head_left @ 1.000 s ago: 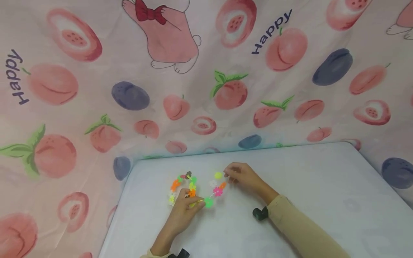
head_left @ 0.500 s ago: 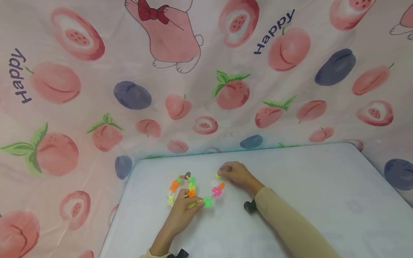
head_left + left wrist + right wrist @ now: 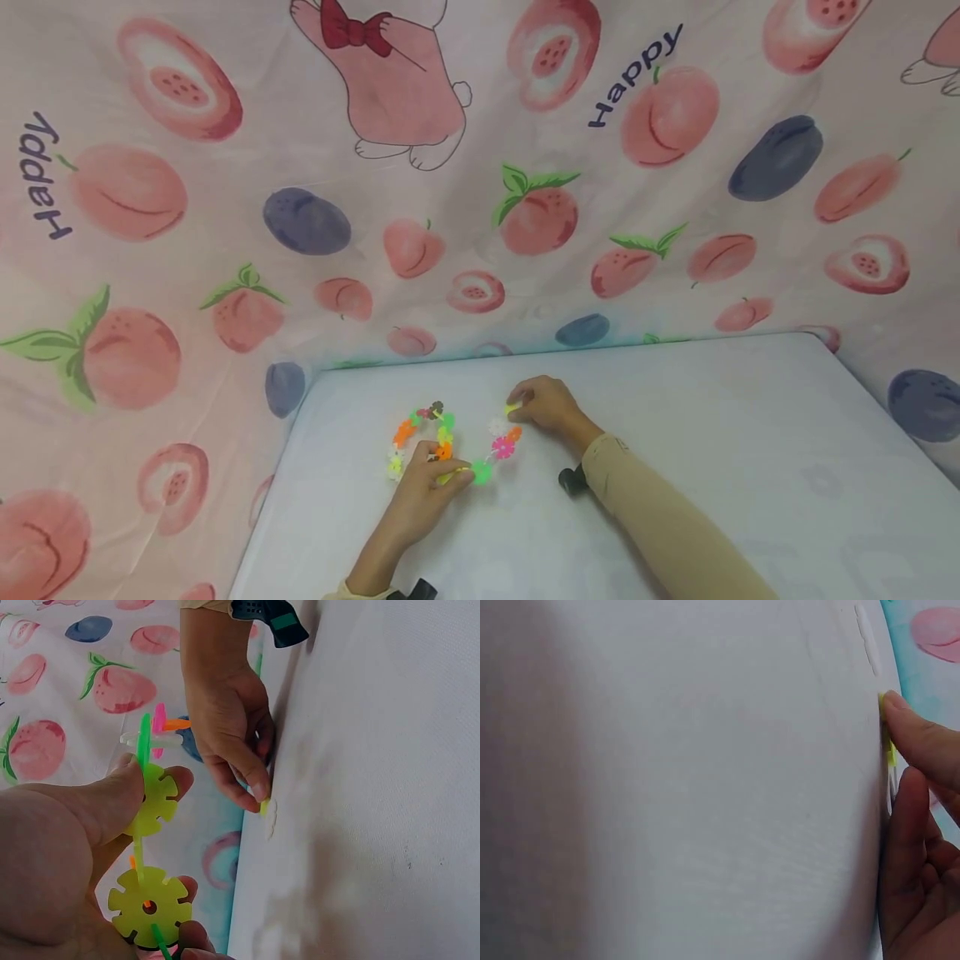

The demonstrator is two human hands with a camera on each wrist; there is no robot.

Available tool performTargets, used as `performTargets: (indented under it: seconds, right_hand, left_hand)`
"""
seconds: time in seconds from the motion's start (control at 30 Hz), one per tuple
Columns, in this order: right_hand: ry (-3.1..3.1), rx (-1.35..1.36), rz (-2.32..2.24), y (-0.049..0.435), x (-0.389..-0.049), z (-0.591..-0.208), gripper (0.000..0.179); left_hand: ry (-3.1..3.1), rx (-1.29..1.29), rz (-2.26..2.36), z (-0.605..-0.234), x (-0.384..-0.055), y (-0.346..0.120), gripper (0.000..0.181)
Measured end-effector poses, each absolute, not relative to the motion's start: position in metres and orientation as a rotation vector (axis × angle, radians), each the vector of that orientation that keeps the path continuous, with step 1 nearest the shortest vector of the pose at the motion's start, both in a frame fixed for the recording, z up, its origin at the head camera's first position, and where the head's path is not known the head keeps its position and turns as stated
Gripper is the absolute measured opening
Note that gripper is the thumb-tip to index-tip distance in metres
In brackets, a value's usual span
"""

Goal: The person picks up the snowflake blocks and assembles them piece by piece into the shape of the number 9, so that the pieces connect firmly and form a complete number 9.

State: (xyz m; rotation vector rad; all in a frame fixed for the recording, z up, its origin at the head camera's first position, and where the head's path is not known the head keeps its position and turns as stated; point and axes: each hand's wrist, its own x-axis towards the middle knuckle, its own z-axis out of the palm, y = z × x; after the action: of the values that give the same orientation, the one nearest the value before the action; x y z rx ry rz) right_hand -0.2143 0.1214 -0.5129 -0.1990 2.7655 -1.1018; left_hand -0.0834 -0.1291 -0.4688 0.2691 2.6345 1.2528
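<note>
My left hand point(image 3: 422, 500) pinches a yellow disc point(image 3: 156, 799) in a chain of notched plastic snowflake discs. The chain curves behind that hand in a loop with orange discs point(image 3: 405, 432) and a dark brown disc point(image 3: 437, 408). Its other end runs right through a green disc point(image 3: 482, 472) to a pink disc point(image 3: 503, 447) and an orange disc point(image 3: 514, 433). At the table surface, my right hand point(image 3: 551, 404) pinches a loose yellow snowflake disc point(image 3: 512, 409) between thumb and fingers; they cover most of it. Close by lies a white disc point(image 3: 271, 819), flat on the table.
The white table point(image 3: 712, 467) ends at a back edge, where a fruit-and-rabbit printed cloth point(image 3: 465, 200) rises behind it and along the left side. Each wrist carries a dark camera mount, such as the right one point(image 3: 572, 481).
My right hand has moved left and come down onto the loose yellow disc, which it now pinches. The left hand and the chain have hardly moved.
</note>
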Motion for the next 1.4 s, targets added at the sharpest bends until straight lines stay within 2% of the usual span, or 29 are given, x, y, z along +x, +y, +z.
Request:
performTargets:
  seconds: [0.5, 0.83, 1.13, 1.4]
  right_hand:
    - [2.764, -0.131, -0.881, 0.119, -0.205, -0.506, 0.031]
    - [2.775, -0.187, -0.921, 0.128, -0.203, -0.513, 0.024]
    - [2.738, -0.181, -1.114, 0.146, -0.193, -0.513, 0.025]
    - [2.459, -0.067, -1.386, 0.161, -0.182, -0.501, 0.012]
  left_hand:
    - [2.609, 0.262, 1.277, -0.47, -0.084, -0.128, 0.034]
    - [2.609, 0.268, 1.273, -0.472, -0.085, -0.127, 0.034]
    - [2.612, 0.299, 1.27, -0.47, -0.086, -0.127, 0.034]
    - [2.632, 0.34, 1.241, -0.468, -0.086, -0.127, 0.034]
